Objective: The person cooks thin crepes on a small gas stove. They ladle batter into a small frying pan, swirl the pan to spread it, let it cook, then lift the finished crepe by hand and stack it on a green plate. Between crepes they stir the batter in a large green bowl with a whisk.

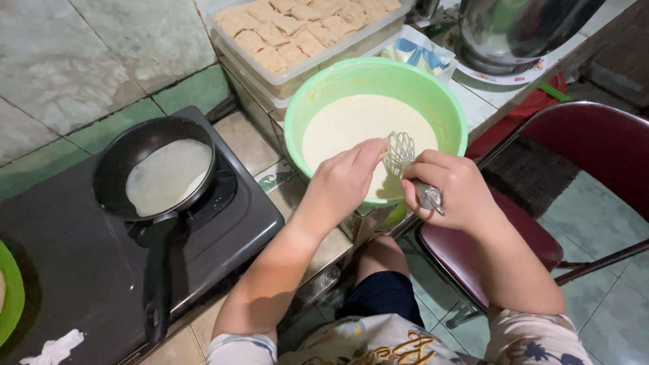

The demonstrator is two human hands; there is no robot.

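We see the right hand [451, 191] with its grip closed around the metal handle of a wire whisk [400, 152], whose looped head hangs over the pale batter [351, 125] in a green plastic bowl [433, 101]. The left hand [345, 179] reaches to the near rim of the same bowl, its fingers curled together and the fingertips touching the whisk wires; whether they pinch the wires or only rest on them we cannot tell, since the view is partly blocked there. The bowl sits on the tiled counter [257, 145], just in front of stacked clear tubs of flat brown pieces [297, 30].

To the left, a black frying pan [145, 152] rests on a dark stove [67, 250], holding a thin pale round of batter [167, 174], its handle pointing toward us. A green plate edge [12, 294] shows at the far left, near a crumpled white tissue [54, 348]. A dark red chair [595, 149] stands to the right, and a shiny metal pot [514, 30] sits behind the bowl.
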